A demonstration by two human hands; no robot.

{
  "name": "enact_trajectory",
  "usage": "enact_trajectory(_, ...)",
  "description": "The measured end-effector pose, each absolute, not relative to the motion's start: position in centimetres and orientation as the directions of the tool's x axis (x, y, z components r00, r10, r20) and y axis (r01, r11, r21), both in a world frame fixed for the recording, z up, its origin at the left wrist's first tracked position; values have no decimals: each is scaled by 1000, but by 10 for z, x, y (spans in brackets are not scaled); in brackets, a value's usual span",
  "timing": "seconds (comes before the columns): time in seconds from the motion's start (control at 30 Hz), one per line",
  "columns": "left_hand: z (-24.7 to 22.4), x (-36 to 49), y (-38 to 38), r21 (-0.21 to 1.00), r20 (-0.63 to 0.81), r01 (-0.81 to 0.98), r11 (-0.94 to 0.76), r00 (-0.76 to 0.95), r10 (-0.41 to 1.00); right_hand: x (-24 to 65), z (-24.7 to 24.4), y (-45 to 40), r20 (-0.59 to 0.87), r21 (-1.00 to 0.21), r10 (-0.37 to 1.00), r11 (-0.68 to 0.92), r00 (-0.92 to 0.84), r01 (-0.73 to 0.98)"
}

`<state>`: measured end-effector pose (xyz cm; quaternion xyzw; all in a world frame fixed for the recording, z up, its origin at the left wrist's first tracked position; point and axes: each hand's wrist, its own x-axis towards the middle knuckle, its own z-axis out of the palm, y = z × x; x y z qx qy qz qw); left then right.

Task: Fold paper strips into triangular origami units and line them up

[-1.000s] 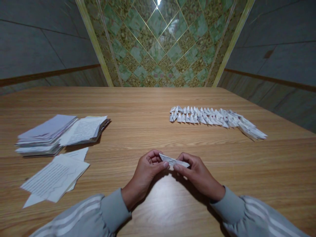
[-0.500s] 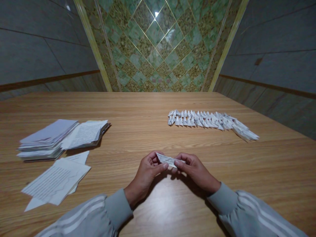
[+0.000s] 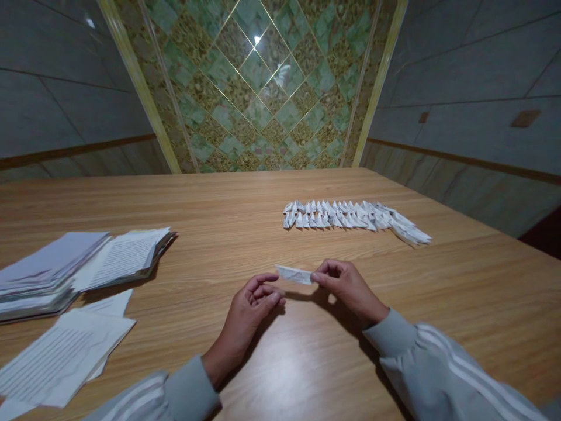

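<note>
A small folded strip of printed paper (image 3: 294,274) is pinched at its right end by my right hand (image 3: 344,286), just above the table. Its left end is free. My left hand (image 3: 249,316) is beside the strip's left end, not touching it, with its fingers curled loosely and apart and nothing between them. Farther back, to the right, folded paper pieces (image 3: 324,218) stand in two rows, and longer flat folded pieces (image 3: 409,228) lie at their right end.
On the left are a thick stack of papers (image 3: 52,257), a smaller printed stack (image 3: 131,251) touching it, and loose printed sheets (image 3: 61,356) nearer me. The wooden table (image 3: 210,216) reaches back towards a tiled wall (image 3: 272,105).
My left hand has let go of the folded strip and moved left and down. My right hand still holds it. The view has turned to the right.
</note>
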<state>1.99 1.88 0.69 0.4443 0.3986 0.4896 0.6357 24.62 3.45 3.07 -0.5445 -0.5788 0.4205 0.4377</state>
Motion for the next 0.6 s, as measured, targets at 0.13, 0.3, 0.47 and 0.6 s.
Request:
enact_trajectory(0.13, 6, 20, 18, 970, -57, -221, 101, 195, 979, 312, 39, 55, 132, -923, 960, 29, 246, 383)
enact_trajectory(0.3, 2, 19, 20, 976, -50, -195, 91, 207, 977, 410, 33, 61, 194, -802, 772, -230, 605, 551)
enact_trajectory(0.47, 0, 19, 21, 983, -54, -160, 88, 207, 977, 464, 16, 60, 279, -650, 575, -477, 769, 592)
enact_trajectory(0.6, -1, 17, 19, 988, -71, -117, 98, 216, 974, 472, 8, 66, 302, -555, 554, -560, 776, 615)
